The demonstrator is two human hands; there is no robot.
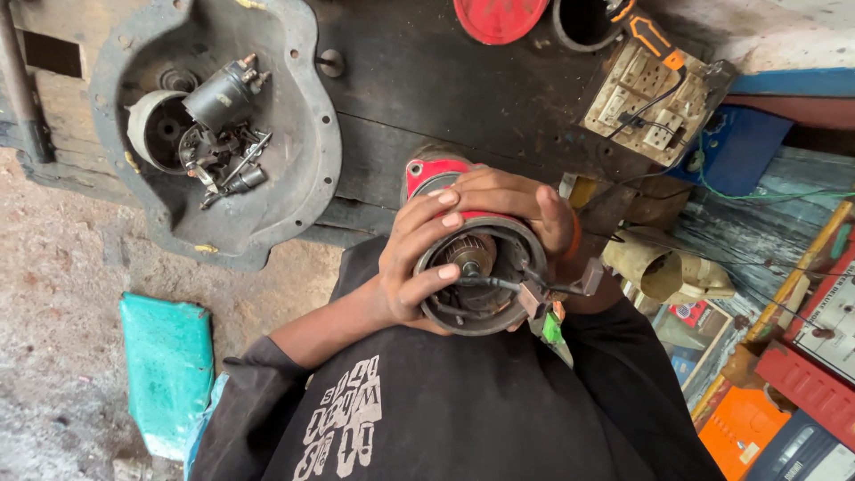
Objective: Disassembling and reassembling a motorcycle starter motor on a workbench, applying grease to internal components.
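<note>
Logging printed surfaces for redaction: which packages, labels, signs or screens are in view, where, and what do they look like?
Orange box: bottom right, rectangular, white label patch.
Red box: right edge, above the orange one, oblong.
White panel: far right, black print, partly cut off.
Picture card: right of the hands, red and blue.
Shirt print: bottom centre, white on black.
No screens.

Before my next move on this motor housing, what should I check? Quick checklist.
1. Left hand grip on the motor housing: ok, fingers lie across the open rim.
2. Right hand steadying the housing's far side: ok, wrapped around it.
3. Armature fully seated inside: cannot tell.
4. Brush leads free of the fingers: ok, they stick out past the rim.
5. Housing resting on the workbench: not ok, held off it, close to the body.
</note>
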